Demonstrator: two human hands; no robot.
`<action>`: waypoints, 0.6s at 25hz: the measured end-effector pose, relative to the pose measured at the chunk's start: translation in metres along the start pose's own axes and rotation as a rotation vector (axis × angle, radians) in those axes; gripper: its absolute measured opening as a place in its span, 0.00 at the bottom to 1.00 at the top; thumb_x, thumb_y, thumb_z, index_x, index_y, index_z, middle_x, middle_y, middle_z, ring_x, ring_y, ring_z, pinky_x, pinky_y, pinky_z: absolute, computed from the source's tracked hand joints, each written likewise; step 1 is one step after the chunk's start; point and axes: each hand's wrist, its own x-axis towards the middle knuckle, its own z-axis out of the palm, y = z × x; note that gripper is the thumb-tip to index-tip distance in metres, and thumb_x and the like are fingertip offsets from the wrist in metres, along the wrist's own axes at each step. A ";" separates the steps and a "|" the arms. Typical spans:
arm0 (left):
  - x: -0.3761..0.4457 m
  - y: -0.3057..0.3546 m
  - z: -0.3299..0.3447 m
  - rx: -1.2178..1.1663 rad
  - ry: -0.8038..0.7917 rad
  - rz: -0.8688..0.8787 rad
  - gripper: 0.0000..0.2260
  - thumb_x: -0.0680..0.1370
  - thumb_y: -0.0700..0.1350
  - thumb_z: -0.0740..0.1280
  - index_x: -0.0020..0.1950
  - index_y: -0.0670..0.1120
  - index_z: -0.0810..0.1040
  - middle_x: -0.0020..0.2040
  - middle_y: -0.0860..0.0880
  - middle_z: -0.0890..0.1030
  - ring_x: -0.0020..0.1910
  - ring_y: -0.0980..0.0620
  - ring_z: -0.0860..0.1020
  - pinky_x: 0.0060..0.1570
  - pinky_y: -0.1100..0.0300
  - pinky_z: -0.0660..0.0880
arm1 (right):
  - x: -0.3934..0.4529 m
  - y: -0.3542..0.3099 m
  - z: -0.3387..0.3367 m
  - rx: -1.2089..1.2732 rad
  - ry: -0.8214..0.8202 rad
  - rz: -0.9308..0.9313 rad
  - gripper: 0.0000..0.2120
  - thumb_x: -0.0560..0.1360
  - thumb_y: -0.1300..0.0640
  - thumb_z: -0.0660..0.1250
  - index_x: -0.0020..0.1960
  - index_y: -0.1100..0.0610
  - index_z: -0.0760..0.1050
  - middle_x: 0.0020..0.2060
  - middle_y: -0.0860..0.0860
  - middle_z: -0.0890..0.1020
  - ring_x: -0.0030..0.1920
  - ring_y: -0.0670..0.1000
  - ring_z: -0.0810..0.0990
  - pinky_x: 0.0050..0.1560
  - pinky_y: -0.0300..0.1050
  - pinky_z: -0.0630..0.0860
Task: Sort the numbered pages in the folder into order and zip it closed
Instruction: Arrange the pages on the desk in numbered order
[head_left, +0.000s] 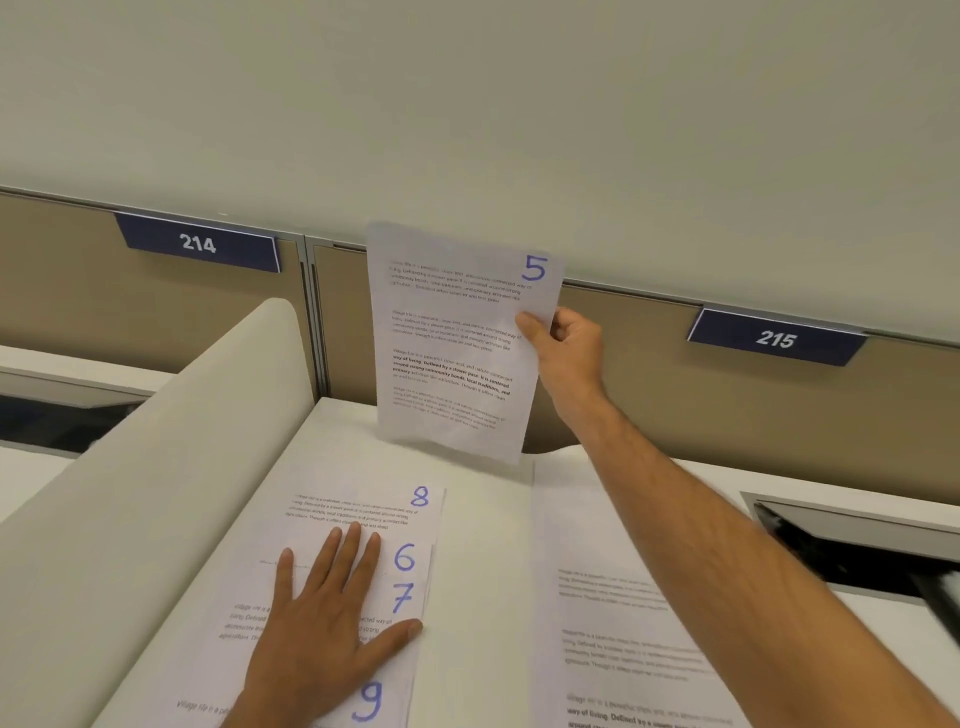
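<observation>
The right hand (563, 345) is pinching page 5 (457, 343) at its right edge, lifted above the desk (483, 597). The left hand (322, 618), fingers spread flat and grasping nothing, is pressing the fanned pages (415, 525) marked 8, 6, 7, 9. I think page 5 should be going before 6, corners aligned. Wall signs (200, 243) are reading 214 and 215.

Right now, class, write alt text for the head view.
The right hand holds up a printed page numbered 5, while the left hand lies flat on overlapping pages numbered 8, 6, 7 and 9 on a white desk.
</observation>
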 end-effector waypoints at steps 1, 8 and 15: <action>0.000 0.000 -0.001 0.003 -0.002 -0.004 0.43 0.73 0.77 0.54 0.77 0.48 0.67 0.77 0.48 0.67 0.76 0.51 0.61 0.73 0.43 0.47 | -0.005 -0.010 -0.010 0.010 0.004 -0.014 0.04 0.76 0.63 0.72 0.49 0.56 0.82 0.46 0.54 0.87 0.45 0.53 0.86 0.48 0.48 0.83; -0.001 0.013 -0.026 0.095 0.079 0.090 0.42 0.75 0.72 0.54 0.75 0.40 0.70 0.76 0.39 0.68 0.75 0.40 0.67 0.73 0.32 0.55 | -0.066 -0.078 -0.079 0.027 -0.035 0.002 0.05 0.75 0.64 0.73 0.50 0.57 0.82 0.47 0.55 0.87 0.47 0.55 0.86 0.49 0.50 0.84; -0.005 0.060 -0.062 -0.597 0.081 -0.116 0.25 0.80 0.62 0.54 0.70 0.51 0.75 0.70 0.47 0.77 0.68 0.45 0.75 0.65 0.46 0.71 | -0.131 -0.092 -0.163 0.016 -0.052 0.283 0.03 0.74 0.64 0.73 0.49 0.62 0.82 0.41 0.55 0.87 0.39 0.54 0.85 0.39 0.45 0.82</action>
